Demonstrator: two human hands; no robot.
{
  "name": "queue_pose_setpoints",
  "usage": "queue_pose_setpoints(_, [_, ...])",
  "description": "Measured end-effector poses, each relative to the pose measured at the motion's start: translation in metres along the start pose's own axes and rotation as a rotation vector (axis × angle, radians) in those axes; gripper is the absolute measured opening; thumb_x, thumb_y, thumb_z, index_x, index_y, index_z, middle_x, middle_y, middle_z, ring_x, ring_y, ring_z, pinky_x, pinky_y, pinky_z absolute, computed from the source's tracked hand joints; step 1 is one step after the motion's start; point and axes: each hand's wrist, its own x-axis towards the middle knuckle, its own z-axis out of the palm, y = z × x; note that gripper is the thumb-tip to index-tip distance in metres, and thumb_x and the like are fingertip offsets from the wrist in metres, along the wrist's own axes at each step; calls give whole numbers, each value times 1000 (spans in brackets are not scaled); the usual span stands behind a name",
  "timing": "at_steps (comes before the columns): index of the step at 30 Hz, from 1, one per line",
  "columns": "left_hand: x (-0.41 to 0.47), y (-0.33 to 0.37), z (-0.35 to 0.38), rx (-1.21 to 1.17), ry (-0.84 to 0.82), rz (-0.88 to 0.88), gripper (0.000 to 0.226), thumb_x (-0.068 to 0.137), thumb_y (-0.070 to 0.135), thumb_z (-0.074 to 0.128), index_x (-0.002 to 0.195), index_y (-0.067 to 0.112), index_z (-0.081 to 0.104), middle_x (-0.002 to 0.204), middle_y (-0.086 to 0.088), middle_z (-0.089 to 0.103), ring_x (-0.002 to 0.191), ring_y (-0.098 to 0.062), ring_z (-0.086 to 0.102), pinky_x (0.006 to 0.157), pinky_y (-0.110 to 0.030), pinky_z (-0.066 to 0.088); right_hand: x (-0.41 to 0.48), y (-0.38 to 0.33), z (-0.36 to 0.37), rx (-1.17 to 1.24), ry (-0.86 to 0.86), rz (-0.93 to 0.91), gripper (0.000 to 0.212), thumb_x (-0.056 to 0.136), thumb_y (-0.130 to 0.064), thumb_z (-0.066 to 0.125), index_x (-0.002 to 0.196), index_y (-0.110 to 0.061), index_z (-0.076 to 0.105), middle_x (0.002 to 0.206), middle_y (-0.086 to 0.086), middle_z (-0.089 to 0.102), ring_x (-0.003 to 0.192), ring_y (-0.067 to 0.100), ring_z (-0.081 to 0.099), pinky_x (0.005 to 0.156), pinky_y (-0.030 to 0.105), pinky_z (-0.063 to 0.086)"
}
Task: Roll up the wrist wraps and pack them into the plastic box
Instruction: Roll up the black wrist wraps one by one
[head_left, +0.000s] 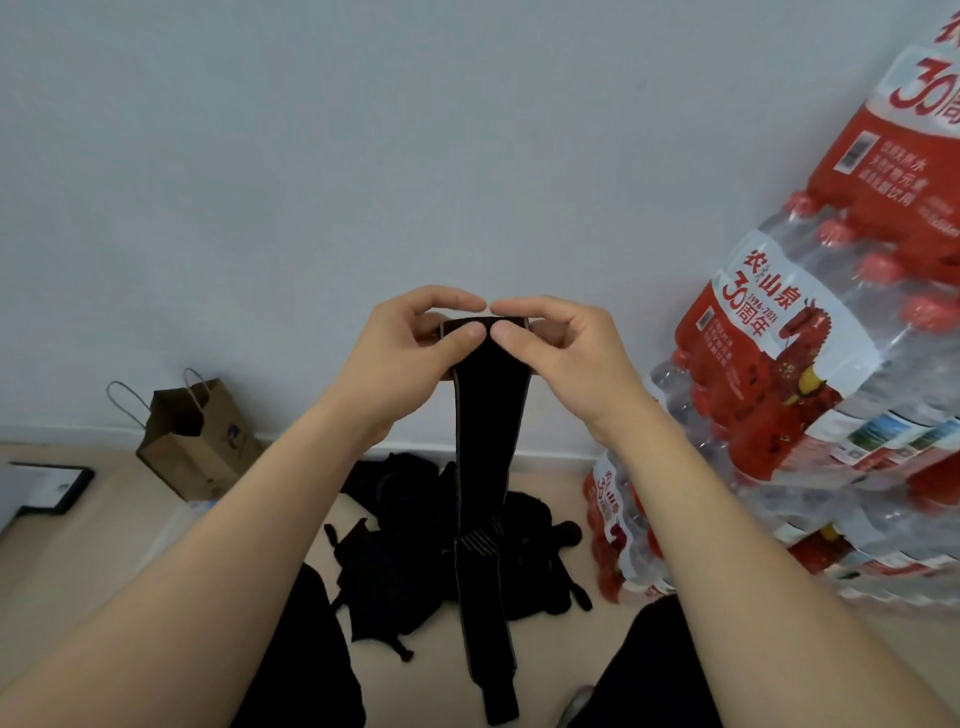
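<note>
We pinch the black wrist wrap (491, 447) at its top edge, left hand (415, 353) and right hand (561, 353) both clamped on it; it hangs above a dark pile (415, 561) on the floor (78, 561).

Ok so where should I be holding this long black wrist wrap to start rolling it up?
Take the top end, one hand at each corner, coming in from the sides. The wrist wrap hangs straight down from there, so its own weight should keep it taut for rolling. The left hand and right hand already pinch that end, thumbs on the near face.
</note>
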Motion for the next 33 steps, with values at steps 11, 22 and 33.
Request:
queue_pose_setpoints(11, [5, -1, -3, 62, -100, -21, 24, 109, 30, 66, 102, 6, 65, 92, -14, 81, 83, -29, 80, 77, -42, 67, 7, 4, 1, -71, -84, 45, 7, 104, -21, 71, 109, -23, 66, 92, 19, 79, 88, 40, 79, 80, 53, 64])
queue_pose_setpoints(22, [2, 8, 2, 40, -39, -17, 20, 96, 10, 81, 116, 10, 80, 92, -26, 71, 91, -28, 78, 91, -46, 67, 7, 6, -6, -37, -17, 22, 11, 97, -28, 81, 106, -22, 80, 94, 4, 83, 89, 20, 81, 79, 33, 62])
queue_pose_setpoints(33, [-17, 6, 38, 185, 172, 25, 32, 117, 29, 40, 116, 10, 66, 104, -2, 73, 95, -15, 70, 89, -38, 57, -5, -3, 7, 126, -37, 42, 14, 103, -24, 72, 116, -19, 71, 102, -8, 74, 97, 8, 71, 85, 27, 59])
